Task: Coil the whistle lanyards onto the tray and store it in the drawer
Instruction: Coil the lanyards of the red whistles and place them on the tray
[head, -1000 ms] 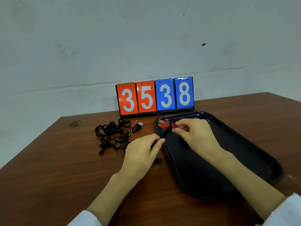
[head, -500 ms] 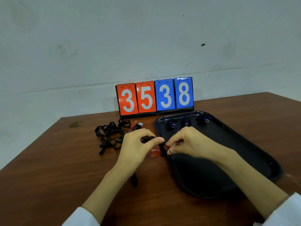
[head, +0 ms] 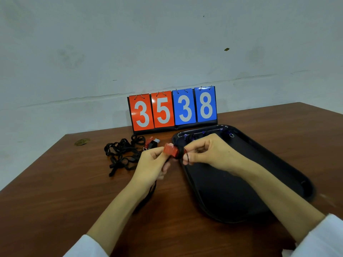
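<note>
Brown table (head: 55, 201) fills the lower view. Black tray (head: 250, 173) lies on it at 3 o'clock from the view's centre, long axis running away from the person. Small coiled items with purple bits and a metal ring (head: 231, 135) sit along its 12 o'clock rim, too small to tell further. Scoreboard (head: 172, 110) reading 3538 stands at 12 o'clock, just behind the tray. Tangle of black lanyards (head: 122, 154) lies at 9 o'clock from the tray, apart from it, with a red-and-black whistle (head: 153, 142) at its 2 o'clock edge.

Left hand (head: 152, 164) — thumb and curled fingers pinch the red whistle (head: 170, 152), held above the tray's 10 o'clock rim. Right hand (head: 209, 154) — fingers curled, pinching the black cord (head: 187, 157) at the whistle's 3 o'clock end. More cord (head: 148, 197) trails from under the left hand toward 6 o'clock.
</note>
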`<state>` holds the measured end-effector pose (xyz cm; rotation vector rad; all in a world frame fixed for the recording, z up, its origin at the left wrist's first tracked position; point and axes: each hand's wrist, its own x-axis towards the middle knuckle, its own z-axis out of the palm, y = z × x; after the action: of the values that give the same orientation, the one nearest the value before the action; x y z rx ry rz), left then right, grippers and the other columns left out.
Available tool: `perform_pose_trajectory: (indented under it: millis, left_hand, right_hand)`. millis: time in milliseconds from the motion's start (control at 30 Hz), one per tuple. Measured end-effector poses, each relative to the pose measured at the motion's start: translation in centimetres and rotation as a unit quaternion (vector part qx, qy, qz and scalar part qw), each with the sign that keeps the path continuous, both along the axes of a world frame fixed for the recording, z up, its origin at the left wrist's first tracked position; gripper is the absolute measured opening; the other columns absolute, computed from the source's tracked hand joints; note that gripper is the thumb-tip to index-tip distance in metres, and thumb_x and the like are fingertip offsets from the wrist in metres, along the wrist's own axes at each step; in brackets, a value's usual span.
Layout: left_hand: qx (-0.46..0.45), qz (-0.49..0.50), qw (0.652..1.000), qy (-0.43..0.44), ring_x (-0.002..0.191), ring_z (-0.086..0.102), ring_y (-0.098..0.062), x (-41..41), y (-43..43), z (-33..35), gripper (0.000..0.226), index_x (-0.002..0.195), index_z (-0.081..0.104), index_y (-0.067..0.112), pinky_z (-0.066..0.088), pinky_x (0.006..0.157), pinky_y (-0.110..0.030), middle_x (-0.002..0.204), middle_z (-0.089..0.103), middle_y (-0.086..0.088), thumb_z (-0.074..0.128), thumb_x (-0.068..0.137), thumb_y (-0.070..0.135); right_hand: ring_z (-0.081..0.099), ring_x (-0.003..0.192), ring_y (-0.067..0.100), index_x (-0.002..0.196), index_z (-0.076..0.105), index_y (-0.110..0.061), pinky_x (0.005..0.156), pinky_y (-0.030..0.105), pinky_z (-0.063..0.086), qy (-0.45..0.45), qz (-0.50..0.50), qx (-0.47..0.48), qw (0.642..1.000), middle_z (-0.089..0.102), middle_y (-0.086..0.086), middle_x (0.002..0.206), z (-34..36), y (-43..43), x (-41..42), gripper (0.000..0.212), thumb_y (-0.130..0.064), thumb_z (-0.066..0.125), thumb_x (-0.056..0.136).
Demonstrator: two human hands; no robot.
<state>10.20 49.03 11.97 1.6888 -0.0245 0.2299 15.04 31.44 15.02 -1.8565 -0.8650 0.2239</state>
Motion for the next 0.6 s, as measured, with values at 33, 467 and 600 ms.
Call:
perform_pose_trajectory:
  millis: [33, 467, 600]
  left_hand:
    - [-0.002, -0.012, 1.000, 0.000, 0.034, 0.026, -0.008, -0.1, -0.1, -0.1, 0.038, 0.072, 0.061, 0.005, 0.020, 0.036, -0.018, 0.046, 0.041, -0.001, 0.048, 0.092, 0.035]
    - [0.414, 0.028, 0.899, -0.140, 0.056, 0.051, -0.010, -0.3, -1.0, -2.6, 0.028, 0.081, 0.051, 0.022, 0.041, 0.056, -0.034, 0.060, 0.054, 0.001, 0.038, 0.097, 0.041]
    - [0.404, 0.046, 0.892, -0.197, 0.063, 0.054, -0.009, -0.5, -0.9, -2.2, 0.025, 0.079, 0.051, 0.024, 0.046, 0.058, -0.036, 0.064, 0.055, 0.004, 0.043, 0.092, 0.044]
  right_hand:
    - [0.067, 0.077, 0.007, 0.086, 0.070, -0.021, 0.073, 0.020, 0.055, 0.013, -0.016, 0.029, 0.999, 0.071, -0.004, 0.078, 0.0, 0.0, 0.1, 0.016, -0.006, 0.064, 0.082]
    - [0.062, 0.077, 0.000, 0.092, 0.069, -0.022, 0.076, 0.017, 0.049, -0.065, -0.251, 0.012, 0.966, 0.068, -0.009, 0.080, -1.3, 0.3, 0.8, 0.011, -0.016, 0.065, 0.084]
    - [0.058, 0.081, 0.003, 0.103, 0.069, -0.021, 0.083, 0.025, 0.049, -0.193, -0.248, -0.130, 0.940, 0.069, -0.007, 0.089, -1.9, 0.6, 0.6, 0.018, -0.023, 0.063, 0.086]
